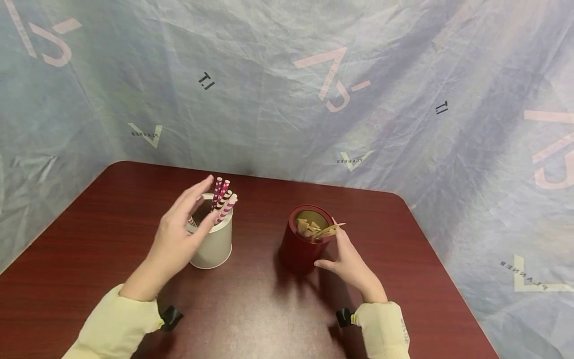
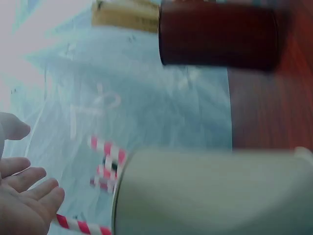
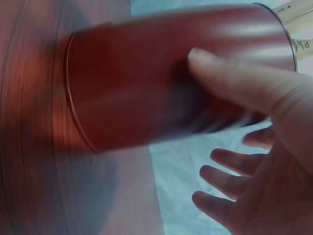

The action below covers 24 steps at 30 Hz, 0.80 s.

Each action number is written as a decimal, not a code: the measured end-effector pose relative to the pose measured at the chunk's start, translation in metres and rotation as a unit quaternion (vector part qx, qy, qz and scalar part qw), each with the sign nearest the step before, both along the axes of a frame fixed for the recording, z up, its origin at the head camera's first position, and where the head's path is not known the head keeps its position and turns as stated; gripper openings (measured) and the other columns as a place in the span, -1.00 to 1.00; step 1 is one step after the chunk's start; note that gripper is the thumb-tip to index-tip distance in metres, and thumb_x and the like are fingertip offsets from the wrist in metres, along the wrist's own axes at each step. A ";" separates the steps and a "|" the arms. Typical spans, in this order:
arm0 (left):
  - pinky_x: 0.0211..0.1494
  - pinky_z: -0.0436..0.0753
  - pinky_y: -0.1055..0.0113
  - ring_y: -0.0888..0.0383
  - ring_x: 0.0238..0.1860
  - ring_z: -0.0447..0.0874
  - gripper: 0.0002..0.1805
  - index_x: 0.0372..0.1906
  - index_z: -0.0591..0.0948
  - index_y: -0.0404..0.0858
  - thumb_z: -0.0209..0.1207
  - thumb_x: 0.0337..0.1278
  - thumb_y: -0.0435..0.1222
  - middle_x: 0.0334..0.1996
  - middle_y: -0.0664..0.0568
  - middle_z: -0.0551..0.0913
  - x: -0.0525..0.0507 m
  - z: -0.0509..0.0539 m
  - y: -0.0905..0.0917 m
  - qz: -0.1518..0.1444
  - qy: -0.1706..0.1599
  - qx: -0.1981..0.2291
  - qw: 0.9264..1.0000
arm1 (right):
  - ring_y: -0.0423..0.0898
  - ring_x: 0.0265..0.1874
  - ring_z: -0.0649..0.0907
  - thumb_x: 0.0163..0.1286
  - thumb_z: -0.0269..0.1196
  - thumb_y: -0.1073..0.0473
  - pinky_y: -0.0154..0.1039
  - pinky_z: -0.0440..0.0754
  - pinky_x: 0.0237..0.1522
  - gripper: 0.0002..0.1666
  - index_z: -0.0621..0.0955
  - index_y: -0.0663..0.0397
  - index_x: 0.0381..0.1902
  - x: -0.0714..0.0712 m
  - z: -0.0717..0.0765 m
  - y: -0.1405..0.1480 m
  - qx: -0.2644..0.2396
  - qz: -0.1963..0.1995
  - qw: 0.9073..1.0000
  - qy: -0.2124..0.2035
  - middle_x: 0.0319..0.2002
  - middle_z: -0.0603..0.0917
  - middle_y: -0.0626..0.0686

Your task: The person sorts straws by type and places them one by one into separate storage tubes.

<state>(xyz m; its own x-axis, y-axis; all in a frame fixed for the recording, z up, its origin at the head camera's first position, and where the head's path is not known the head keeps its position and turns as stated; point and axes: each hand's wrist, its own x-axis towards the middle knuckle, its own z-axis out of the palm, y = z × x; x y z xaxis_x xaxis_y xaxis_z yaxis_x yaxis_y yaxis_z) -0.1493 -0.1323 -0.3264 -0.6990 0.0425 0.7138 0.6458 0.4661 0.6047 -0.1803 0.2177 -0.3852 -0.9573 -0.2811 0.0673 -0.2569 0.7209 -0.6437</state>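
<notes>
Paper straws [image 1: 218,189], striped and dotted in pink, purple and black, stand in a white can [image 1: 214,249] left of the middle. My left hand [image 1: 172,237] is spread at the can's rim, thumb and fingers apart on either side of the opening; the left wrist view shows the fingers beyond the rim. To the right stands a dark red can [image 1: 301,249] with flat wooden sticks [image 1: 309,228] in it. My right hand [image 1: 352,264] is beside this can, its fingers extended and its thumb [image 3: 234,81] in front of the wall. Whether the thumb touches is unclear.
Both cans stand upright on a dark reddish wooden table [image 1: 260,309], with a gap between them. A grey-blue printed sheet [image 1: 269,99] hangs behind the table and along its sides. A black wrist strap piece [image 1: 171,318] juts out by the left sleeve.
</notes>
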 end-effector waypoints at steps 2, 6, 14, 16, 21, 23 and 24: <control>0.36 0.25 0.64 0.48 0.32 0.31 -0.33 0.36 0.41 -0.23 0.23 0.08 -0.55 0.33 -0.06 0.46 -0.001 0.000 -0.008 0.032 0.017 -0.016 0.999 | 0.24 0.50 0.05 0.19 0.40 0.23 0.23 0.13 0.42 0.16 -0.07 0.19 0.53 0.000 -0.001 0.003 0.022 0.007 1.000 0.019 0.49 0.05 0.31; 0.25 0.29 0.73 0.54 0.16 0.41 -0.42 0.28 0.50 -0.25 0.19 0.09 -0.57 0.22 -0.09 0.55 -0.003 -0.004 -0.020 0.070 0.026 -0.010 0.997 | 0.29 0.46 0.14 0.26 0.29 0.34 0.22 0.19 0.39 -0.04 0.04 0.41 0.46 0.000 0.000 0.008 0.079 -0.006 0.995 0.056 0.43 0.15 0.39; 0.16 0.42 0.70 0.41 -0.01 0.60 -0.62 0.06 0.62 -0.40 0.14 0.10 -0.61 -0.01 -0.25 0.64 -0.011 -0.014 -0.045 0.116 0.057 0.045 0.991 | 0.30 0.38 0.27 0.30 0.26 0.27 0.28 0.46 0.15 -0.13 0.12 0.29 0.47 -0.003 0.000 0.013 0.165 -0.044 0.982 0.082 0.38 0.24 0.36; 0.25 0.44 0.50 0.17 0.11 0.57 -0.62 0.08 0.60 -0.39 0.15 0.11 -0.56 0.04 -0.25 0.62 -0.014 -0.019 -0.054 0.158 0.042 -0.007 0.987 | 0.31 0.36 0.29 0.29 0.27 0.25 0.27 0.47 0.14 -0.13 0.15 0.30 0.45 -0.003 -0.002 0.014 0.179 -0.048 0.978 0.096 0.37 0.26 0.37; 0.22 0.34 -0.26 -0.30 0.28 0.31 -0.57 0.14 0.53 -0.39 0.17 0.15 -0.38 0.25 -0.30 0.44 -0.020 -0.035 -0.073 0.221 -0.038 -0.179 0.958 | 0.36 0.30 0.36 0.20 0.35 0.25 0.19 0.45 0.22 -0.15 0.25 0.40 0.37 -0.005 -0.011 0.017 0.209 -0.049 0.962 0.167 0.32 0.31 0.43; 0.28 0.27 -0.31 -0.31 0.34 0.22 -0.54 0.17 0.50 -0.36 0.19 0.14 -0.32 0.31 -0.29 0.37 -0.021 -0.042 -0.078 0.231 -0.062 -0.244 0.940 | 0.38 0.29 0.36 0.14 0.40 0.24 0.17 0.41 0.26 -0.11 0.27 0.40 0.36 -0.007 -0.014 0.019 0.222 -0.057 0.953 0.198 0.34 0.29 0.43; 0.31 0.22 -0.32 -0.31 0.38 0.17 -0.52 0.19 0.49 -0.34 0.19 0.14 -0.28 0.34 -0.28 0.33 -0.022 -0.045 -0.080 0.233 -0.074 -0.273 0.931 | 0.39 0.30 0.35 0.11 0.43 0.23 0.17 0.40 0.28 -0.09 0.28 0.39 0.35 -0.007 -0.015 0.019 0.230 -0.062 0.947 0.213 0.35 0.27 0.43</control>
